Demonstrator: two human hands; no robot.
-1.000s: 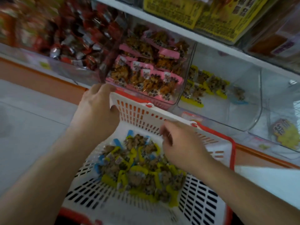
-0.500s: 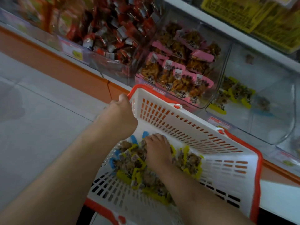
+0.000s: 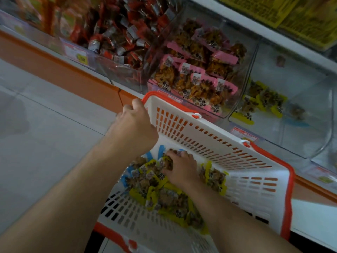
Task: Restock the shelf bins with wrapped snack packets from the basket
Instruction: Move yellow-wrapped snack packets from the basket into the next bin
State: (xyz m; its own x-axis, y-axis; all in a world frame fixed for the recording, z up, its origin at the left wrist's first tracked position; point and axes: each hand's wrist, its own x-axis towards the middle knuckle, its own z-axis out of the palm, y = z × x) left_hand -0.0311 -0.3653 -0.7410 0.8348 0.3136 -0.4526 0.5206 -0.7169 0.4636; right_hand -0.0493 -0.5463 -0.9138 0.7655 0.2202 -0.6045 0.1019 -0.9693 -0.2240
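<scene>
A white slotted basket with a red rim tilts in front of the shelf, holding several yellow and blue wrapped snack packets. My left hand grips the basket's near-left rim corner. Down inside the basket, my right hand has its fingers curled round a bunch of yellow packets at the top of the pile. A clear bin on the shelf to the right holds a few yellow packets of the same kind.
A clear bin of pink packets stands just behind the basket's far rim, and a bin of red packets is to its left. Yellow boxes sit on the shelf above. Pale floor tiles lie at left.
My right hand went from the basket's far rim down into the pile and has closed on packets. The view has swung left and nearer; my left hand keeps its grip on the rim.
</scene>
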